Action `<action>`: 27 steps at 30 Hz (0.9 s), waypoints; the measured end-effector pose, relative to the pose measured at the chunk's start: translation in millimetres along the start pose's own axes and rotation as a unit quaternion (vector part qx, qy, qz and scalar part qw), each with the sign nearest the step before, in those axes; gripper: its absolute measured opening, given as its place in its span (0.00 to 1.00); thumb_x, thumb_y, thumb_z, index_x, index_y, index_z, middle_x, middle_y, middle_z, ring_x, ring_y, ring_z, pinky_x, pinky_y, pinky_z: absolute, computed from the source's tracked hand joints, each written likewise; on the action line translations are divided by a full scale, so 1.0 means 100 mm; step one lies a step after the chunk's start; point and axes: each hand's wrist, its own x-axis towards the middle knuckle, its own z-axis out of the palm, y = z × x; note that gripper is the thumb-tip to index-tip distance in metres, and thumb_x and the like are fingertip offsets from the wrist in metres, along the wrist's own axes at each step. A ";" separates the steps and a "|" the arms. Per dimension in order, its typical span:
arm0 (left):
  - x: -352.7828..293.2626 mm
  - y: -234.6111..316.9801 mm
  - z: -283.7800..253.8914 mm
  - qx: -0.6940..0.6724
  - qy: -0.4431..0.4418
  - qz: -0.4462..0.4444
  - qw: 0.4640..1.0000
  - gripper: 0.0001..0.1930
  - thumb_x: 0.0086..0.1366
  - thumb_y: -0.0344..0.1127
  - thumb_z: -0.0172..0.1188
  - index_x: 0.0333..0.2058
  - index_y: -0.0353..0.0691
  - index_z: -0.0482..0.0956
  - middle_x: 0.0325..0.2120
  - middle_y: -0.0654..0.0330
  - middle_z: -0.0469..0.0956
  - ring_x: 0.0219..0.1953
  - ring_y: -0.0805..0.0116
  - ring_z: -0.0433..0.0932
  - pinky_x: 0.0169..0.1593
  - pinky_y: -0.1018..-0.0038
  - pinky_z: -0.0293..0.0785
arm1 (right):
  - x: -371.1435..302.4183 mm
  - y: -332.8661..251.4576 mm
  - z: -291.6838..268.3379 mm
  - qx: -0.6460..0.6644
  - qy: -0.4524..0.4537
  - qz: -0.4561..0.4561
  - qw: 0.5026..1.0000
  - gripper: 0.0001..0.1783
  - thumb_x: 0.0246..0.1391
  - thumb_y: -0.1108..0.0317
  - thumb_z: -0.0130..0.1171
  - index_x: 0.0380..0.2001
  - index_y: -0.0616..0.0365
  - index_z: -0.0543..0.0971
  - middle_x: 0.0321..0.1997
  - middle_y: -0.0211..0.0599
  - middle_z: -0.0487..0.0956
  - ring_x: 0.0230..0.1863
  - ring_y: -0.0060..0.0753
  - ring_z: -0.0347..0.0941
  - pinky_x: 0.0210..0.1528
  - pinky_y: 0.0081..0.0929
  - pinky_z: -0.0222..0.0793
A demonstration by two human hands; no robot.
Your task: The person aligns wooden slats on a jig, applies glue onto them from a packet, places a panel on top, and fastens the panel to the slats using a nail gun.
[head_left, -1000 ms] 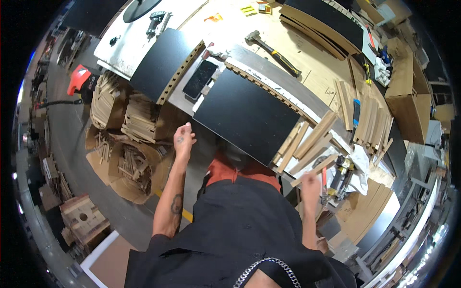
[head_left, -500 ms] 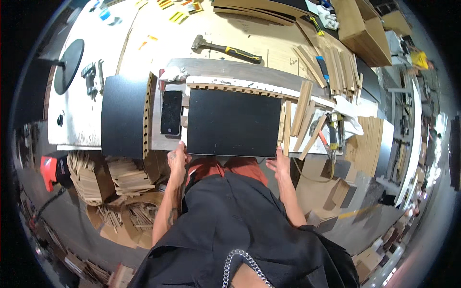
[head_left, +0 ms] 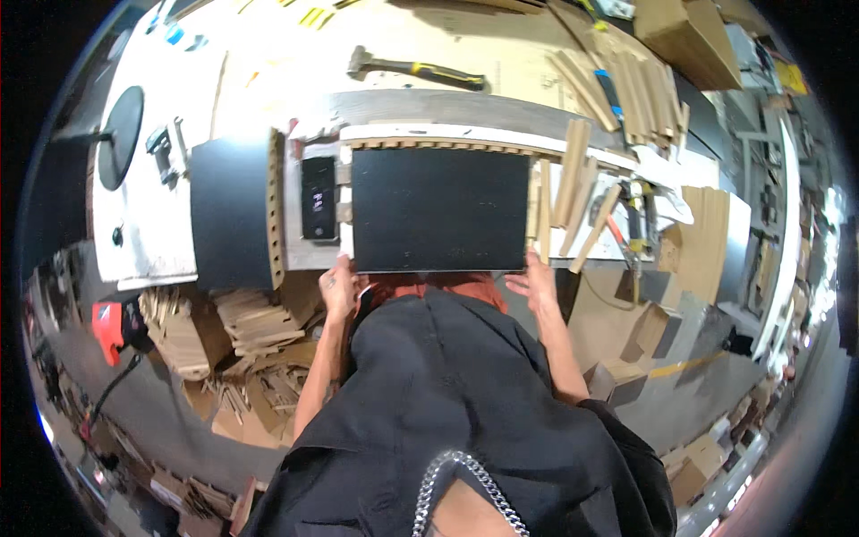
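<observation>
A black rectangular panel (head_left: 438, 210) lies in front of me on the bench, against a white strip with a notched wooden edge (head_left: 447, 141) along its far side. My left hand (head_left: 340, 286) grips the near left corner of the panel, its fingers partly curled under the edge. At the near right corner my right hand (head_left: 537, 283) holds the panel between thumb and fingers, the other fingers loosely bent. Left of the panel lies a phone (head_left: 318, 199) with its screen lit. Farther left is a second black panel (head_left: 231, 210) with a notched wooden edge.
A hammer (head_left: 420, 72) lies beyond the panel. Loose wooden strips (head_left: 573, 179), pliers-like tools (head_left: 637, 210) and a white cloth (head_left: 667, 188) are at the right. A cardboard box (head_left: 684, 40) stands at the back right; bundled wood pieces (head_left: 183, 331) sit below the bench at left.
The phone's screen has gone from dark to lit. My view has shifted slightly; both hands stay at the panel's near corners.
</observation>
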 end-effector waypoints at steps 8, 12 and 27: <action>-0.37 -0.42 0.34 -0.358 -0.052 -0.111 0.926 0.33 0.74 0.57 0.44 0.55 0.26 0.66 0.51 0.43 0.72 0.56 0.47 0.74 0.57 0.54 0.76 | 0.17 -0.72 -0.90 -0.391 0.290 -0.320 0.813 0.20 0.54 0.70 0.58 0.51 0.61 0.75 0.43 0.50 0.81 0.46 0.57 0.76 0.50 0.46 0.71; -0.66 -0.42 0.94 -0.414 -0.033 -0.105 0.904 0.32 0.75 0.57 0.42 0.55 0.28 0.67 0.54 0.46 0.71 0.59 0.49 0.71 0.62 0.56 0.70 | 0.76 -1.09 -1.54 -0.543 0.259 -0.375 0.705 0.40 0.48 0.72 0.62 0.64 0.69 0.60 0.59 0.63 0.65 0.60 0.63 0.63 0.65 0.49 0.59; -0.85 -0.93 2.02 -0.637 0.104 0.124 0.754 0.20 0.74 0.36 0.48 0.56 0.25 0.67 0.50 0.44 0.76 0.53 0.55 0.77 0.60 0.60 0.73 | 1.58 -2.80 -3.05 -0.323 0.036 -0.186 0.927 0.13 0.55 0.59 0.63 0.31 0.57 0.74 0.20 0.35 0.74 0.18 0.34 0.72 0.20 0.34 0.71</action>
